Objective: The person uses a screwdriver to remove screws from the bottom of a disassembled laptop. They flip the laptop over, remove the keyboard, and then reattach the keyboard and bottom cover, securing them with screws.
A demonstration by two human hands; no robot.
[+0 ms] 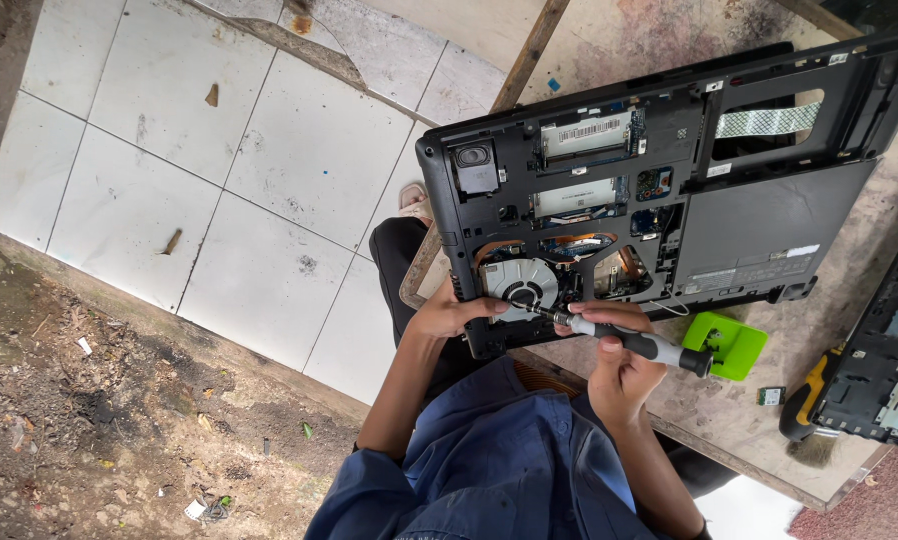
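An opened black laptop base (769,225) lies bottom-up on a worn wooden table (739,420), with its round fan (522,285), memory slots and circuit boards exposed. My left hand (449,315) grips the laptop's near edge beside the fan. My right hand (614,355) holds a grey and black screwdriver (634,342), its tip set against the fan area.
A green plastic holder (731,343) and a small green chip (770,396) lie on the table near my right hand. A brush with a yellow and black handle (807,410) and another black laptop part (894,350) sit at the right. White floor tiles (219,170) and dirt ground (99,420) lie left.
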